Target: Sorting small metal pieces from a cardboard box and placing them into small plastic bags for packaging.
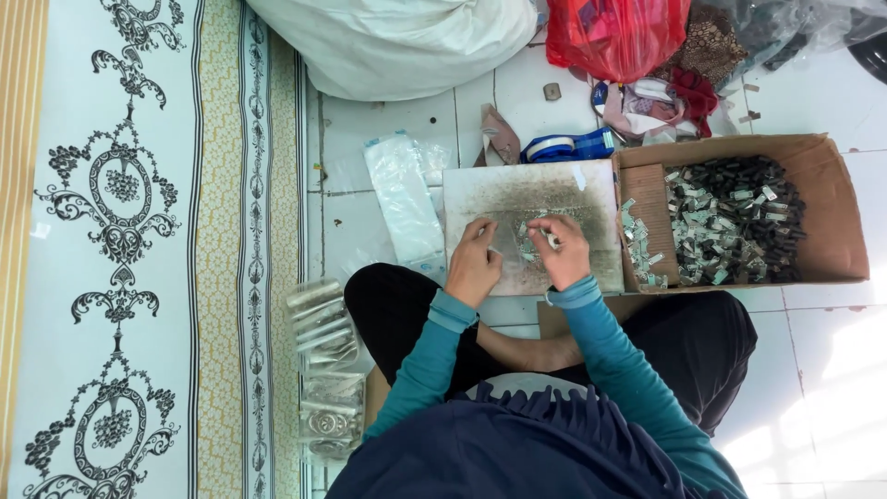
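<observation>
I sit cross-legged on a tiled floor with a square grey board (527,189) in front of my knees. My left hand (473,263) pinches the edge of a small clear plastic bag (514,242) lying on the board. My right hand (561,249) holds the other side of the bag and grips a small white piece between its fingertips. A few small metal-and-dark parts (528,242) lie in or under the bag between my hands.
An open cardboard box (832,199) full of small dark and silvery parts sits right of the board. Clear bags (399,194) lie left of it, filled packets (323,370) by my left knee. A tape dispenser (565,146), white sack (397,42) and red bag (614,32) are beyond. A patterned mat (139,249) covers the left.
</observation>
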